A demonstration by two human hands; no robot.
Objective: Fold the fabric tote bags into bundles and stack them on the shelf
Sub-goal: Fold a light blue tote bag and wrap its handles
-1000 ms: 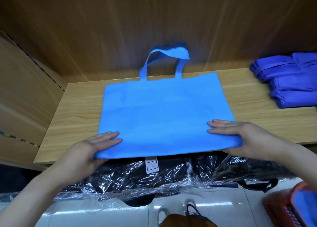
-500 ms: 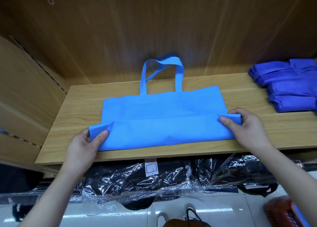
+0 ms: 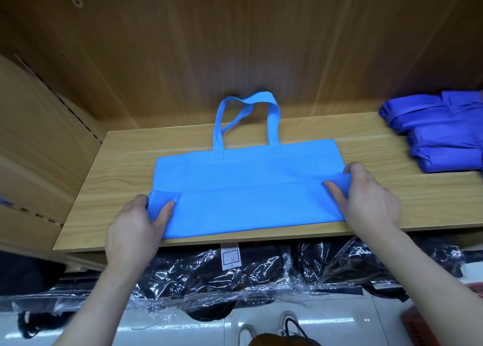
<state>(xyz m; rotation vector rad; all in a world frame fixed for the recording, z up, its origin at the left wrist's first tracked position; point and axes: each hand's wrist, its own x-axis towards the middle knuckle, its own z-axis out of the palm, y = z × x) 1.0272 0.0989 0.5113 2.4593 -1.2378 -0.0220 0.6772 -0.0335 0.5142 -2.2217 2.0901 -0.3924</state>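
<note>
Since a second earlier, the bottom edge of the light blue tote bag (image 3: 248, 178) had come up toward its handles. It lay on the shelf (image 3: 117, 183), my left hand (image 3: 136, 228) and right hand (image 3: 368, 202) each pinching an end of the fold. I judged the first fold nearly set, with more folds remaining.

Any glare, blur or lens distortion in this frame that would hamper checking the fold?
Head view: the light blue tote bag, left hand and right hand are sharp and evenly lit; head view: glare speckles the plastic-wrapped black packs below the shelf; head view: the purple folded bags smear at the right edge, and wide-angle stretching shows toward the corners.
</note>
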